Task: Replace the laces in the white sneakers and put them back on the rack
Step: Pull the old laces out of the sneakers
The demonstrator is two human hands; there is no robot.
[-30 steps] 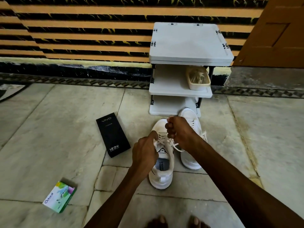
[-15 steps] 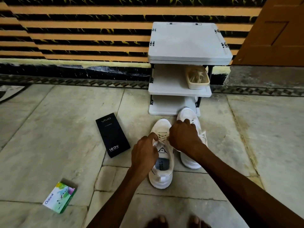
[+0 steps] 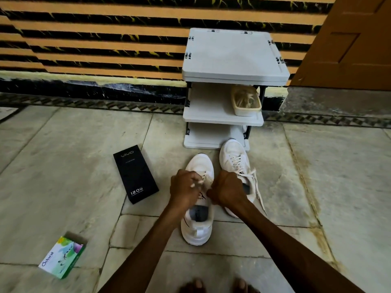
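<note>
Grey three-shelf rack [image 3: 232,56] stands against a striped wall. Middle shelf: one cream tub [image 3: 236,111] at its right end, holding a tangle of pale laces [image 3: 245,99]. Top shelf bare. Bottom shelf mostly hidden.

Floor [image 3: 63,166], left of the shoes: a black box [image 3: 135,174] lies flat, printed "vivo" near the top and "120W" near the bottom. Well apart from it, toward the lower left, lies a small green-and-white box [image 3: 62,256] marked "Odonil".

Two white sneakers sit on the floor in front of the rack, toes pointing at it. The far sneaker [image 3: 232,153] has its toe at the bottom shelf; its laces trail loose down its right side. The near sneaker [image 3: 197,231] lies just left of it. There is a logo on its tongue, too small to read.

Both hands work over the near sneaker's eyelets. Left hand [image 3: 185,190] has its fingers curled, pinching the white-tipped end of the lace [image 3: 206,179]. Right hand [image 3: 227,189] is clenched, and a strand of that lace runs into the fist.

Bare toes [image 3: 196,285] show at the bottom edge.
</note>
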